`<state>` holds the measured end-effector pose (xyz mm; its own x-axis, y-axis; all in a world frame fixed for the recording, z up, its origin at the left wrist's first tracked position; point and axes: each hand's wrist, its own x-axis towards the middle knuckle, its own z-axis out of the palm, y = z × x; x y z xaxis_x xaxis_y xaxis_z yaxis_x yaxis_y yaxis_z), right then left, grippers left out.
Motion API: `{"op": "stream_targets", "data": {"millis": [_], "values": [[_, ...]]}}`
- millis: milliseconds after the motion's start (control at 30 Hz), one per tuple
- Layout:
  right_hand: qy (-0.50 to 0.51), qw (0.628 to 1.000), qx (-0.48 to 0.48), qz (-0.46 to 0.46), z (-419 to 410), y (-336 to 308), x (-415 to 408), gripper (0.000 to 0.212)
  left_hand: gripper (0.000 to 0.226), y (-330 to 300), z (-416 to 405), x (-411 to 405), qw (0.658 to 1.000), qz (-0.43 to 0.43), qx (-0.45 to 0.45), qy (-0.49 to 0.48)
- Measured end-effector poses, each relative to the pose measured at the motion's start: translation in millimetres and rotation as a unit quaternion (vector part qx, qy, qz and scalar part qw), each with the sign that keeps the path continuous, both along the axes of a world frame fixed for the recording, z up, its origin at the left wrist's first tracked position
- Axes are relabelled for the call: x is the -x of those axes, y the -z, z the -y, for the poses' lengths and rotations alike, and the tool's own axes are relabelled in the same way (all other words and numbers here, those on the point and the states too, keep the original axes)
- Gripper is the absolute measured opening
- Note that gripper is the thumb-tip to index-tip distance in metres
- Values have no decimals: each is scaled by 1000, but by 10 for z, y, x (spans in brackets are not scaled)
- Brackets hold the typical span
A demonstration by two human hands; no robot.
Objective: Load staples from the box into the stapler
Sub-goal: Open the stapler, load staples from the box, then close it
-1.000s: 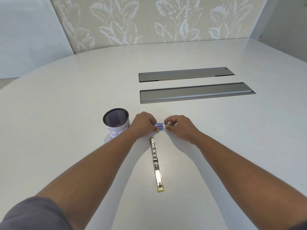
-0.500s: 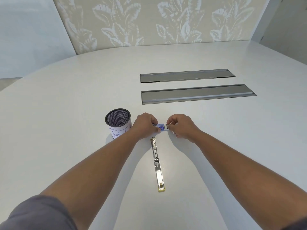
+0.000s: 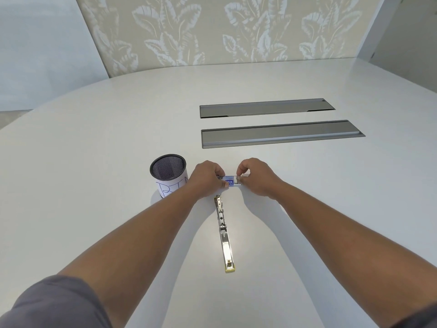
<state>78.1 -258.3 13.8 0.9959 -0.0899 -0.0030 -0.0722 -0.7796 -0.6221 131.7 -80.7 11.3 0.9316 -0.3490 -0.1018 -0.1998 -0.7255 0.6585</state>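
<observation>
A small blue and white staple box (image 3: 230, 180) lies between my two hands on the white table (image 3: 94, 162). My left hand (image 3: 207, 177) grips its left end. My right hand (image 3: 256, 177) pinches its right end, where a pale inner part shows. The metal stapler (image 3: 223, 233) lies flat, swung fully open, just in front of the box, its yellow-tipped end toward me. Neither hand touches the stapler. No loose staples are visible.
A black mesh cup (image 3: 168, 175) with a hand-lettered paper label stands left of my left hand. Two long grey recessed cable hatches (image 3: 279, 133) lie farther back. A leaf-patterned wall rises behind the table.
My hands stay on the box. The right fingers have shifted slightly at the box's right end. The stapler and cup have not moved.
</observation>
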Motion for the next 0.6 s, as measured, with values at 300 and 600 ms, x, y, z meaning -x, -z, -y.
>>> {"op": "stream_targets", "data": {"millis": [300,600], "values": [[-4,999,-25,32,28,-30,67,11,29,25,-1,12,1000,5,4,5],[-2,999,-10,33,41,3,46,9,29,24,-3,4,1000,3,9,4]]}}
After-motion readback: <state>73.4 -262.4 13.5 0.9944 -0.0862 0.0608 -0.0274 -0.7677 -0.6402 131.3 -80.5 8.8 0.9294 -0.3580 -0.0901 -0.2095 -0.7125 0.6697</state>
